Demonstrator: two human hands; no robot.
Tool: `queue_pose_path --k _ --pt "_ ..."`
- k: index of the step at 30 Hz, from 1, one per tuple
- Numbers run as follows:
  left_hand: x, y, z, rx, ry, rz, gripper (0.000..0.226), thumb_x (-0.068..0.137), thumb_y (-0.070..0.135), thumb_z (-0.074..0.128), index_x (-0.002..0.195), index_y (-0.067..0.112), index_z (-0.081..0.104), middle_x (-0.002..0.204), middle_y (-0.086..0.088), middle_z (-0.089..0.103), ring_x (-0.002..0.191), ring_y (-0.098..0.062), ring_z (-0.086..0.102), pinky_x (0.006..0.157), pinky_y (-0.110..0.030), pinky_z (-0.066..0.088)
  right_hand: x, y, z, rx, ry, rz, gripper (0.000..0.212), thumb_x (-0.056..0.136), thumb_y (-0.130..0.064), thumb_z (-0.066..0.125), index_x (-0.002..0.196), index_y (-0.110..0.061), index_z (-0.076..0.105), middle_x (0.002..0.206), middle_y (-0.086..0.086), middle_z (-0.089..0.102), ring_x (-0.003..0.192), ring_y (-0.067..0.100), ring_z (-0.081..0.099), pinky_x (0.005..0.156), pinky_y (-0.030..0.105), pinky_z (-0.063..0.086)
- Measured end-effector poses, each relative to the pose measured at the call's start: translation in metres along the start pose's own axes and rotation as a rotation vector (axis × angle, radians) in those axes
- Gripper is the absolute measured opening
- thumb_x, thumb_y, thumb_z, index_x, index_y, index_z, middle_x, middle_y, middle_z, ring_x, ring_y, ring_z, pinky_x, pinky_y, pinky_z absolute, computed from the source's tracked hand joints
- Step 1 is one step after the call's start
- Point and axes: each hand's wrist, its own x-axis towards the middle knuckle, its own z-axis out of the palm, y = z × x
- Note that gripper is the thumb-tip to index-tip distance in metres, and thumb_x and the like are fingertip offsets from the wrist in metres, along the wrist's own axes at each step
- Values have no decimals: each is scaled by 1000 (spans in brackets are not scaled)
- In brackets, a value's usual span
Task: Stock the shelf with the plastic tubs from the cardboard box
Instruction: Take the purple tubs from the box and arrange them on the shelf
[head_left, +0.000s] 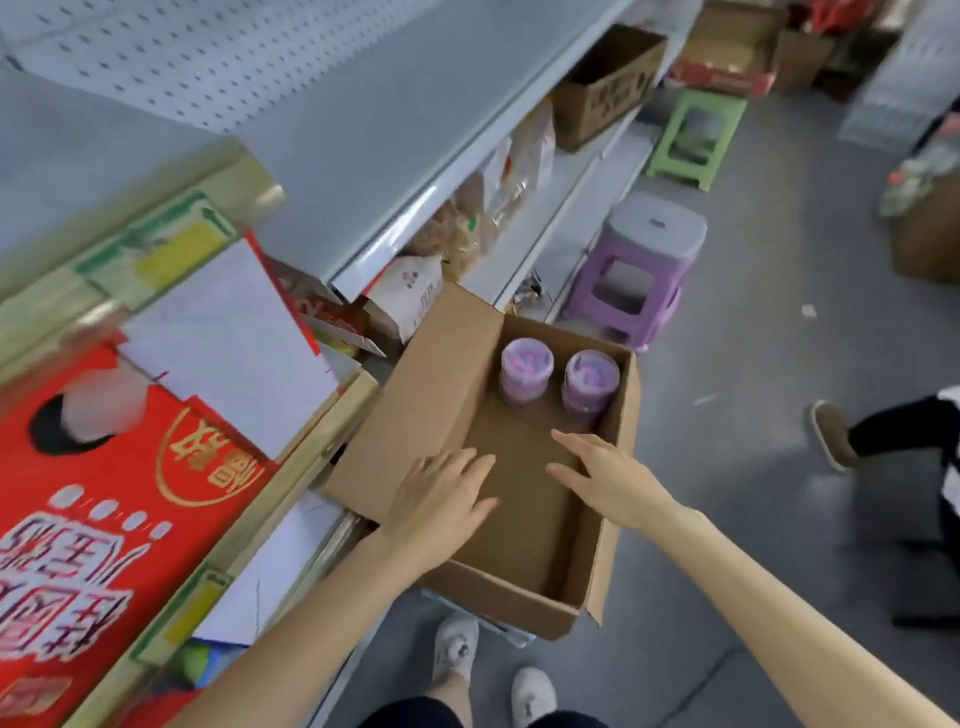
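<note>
- Left hand (441, 499): fingers straight and spread, holding nothing, reaching over the near part of the floor of the open brown cardboard box (426, 405).
- Right hand (608, 478): likewise flat and empty, fingers pointing toward the far end of the box, short of the tubs.
- Task objects: two round, clear plastic tubs with purple lids stand upright side by side at the far end of the box, the shelf-side tub (526, 364) and the aisle-side tub (591, 376).
- Destination: the grey metal shelf (363, 156) beside the box; its visible upper level carries no such tubs.
- Progress, as judged: most of the box floor is bare, so the box appears nearly emptied. Two tubs remain to be lifted out and shelved, and neither is gripped yet.
- Surroundings: a red printed carton (104, 519) at left; a purple plastic stool (639, 270) and a green plastic stool (696, 137) on the aisle floor.
- Not determinable: whether either hand touches the box floor; the tubs' contents and labels, which are blurred; where any stocked tubs stand, since the lower shelf levels are largely hidden.
</note>
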Motion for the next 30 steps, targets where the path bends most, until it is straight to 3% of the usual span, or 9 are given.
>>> queue_pose_path --k 6,10,12,14,17,21,25,28,30 --pt "29 -38 61 -84 -151 19 56 96 41 41 146 22 26 149 2 34 133 -16 36 106 -29 30 34 28 60 393 -17 276 57 91 -53 44 144 -35 29 144 1 42 130 19 43 104 34 37" --pt "47 -56 105 -39 -229 68 58 86 35 62 137 15 44 133 -6 55 117 -23 57 92 -36 47 56 41 93 703 -26 422 52 93 -47 46 142 -32 37 139 -5 48 125 12 46 101 24 32" --pt "57 -61 128 -65 -248 54 58 87 35 60 138 16 42 135 -6 53 118 -23 56 93 -36 46 68 52 109 827 -2 478 50 91 -48 48 139 -33 41 137 -5 50 123 11 47 106 30 34" --pt "71 -69 150 -147 -262 -4 58 93 39 48 145 19 31 145 -2 41 128 -21 45 102 -33 39 82 65 125 923 9 512 50 90 -48 50 137 -34 43 133 -5 53 122 12 49 108 39 37" --pt "100 -82 183 -289 -253 -130 63 90 50 38 145 20 29 144 -3 41 129 -22 44 104 -35 38 110 89 141 1037 22 568 48 91 -45 51 136 -28 46 125 -7 56 115 12 55 104 39 42" --pt "148 -99 224 -441 -210 -293 58 91 34 52 143 20 32 140 -8 47 127 -25 45 105 -37 37 161 127 150 1220 57 627 50 91 -40 54 135 -17 47 121 0 61 107 13 61 99 36 46" --pt "208 -108 256 -617 -130 -478 63 90 33 54 145 23 27 136 -8 51 120 -22 51 103 -36 38 220 159 153 1356 99 667 58 91 -37 55 141 -14 36 118 4 61 105 14 63 97 34 47" --pt "256 -104 271 -761 -57 -574 63 90 33 54 145 22 26 127 -6 56 107 -14 57 95 -29 42 258 177 153 1452 155 680 67 90 -35 57 146 -16 26 116 7 63 102 16 65 94 34 49" --pt "287 -97 276 -812 -14 -622 61 92 35 51 145 22 25 115 3 60 96 -8 57 80 -13 39 279 186 149 1499 191 683 70 90 -34 58 147 -17 22 115 6 64 102 15 66 93 33 50"
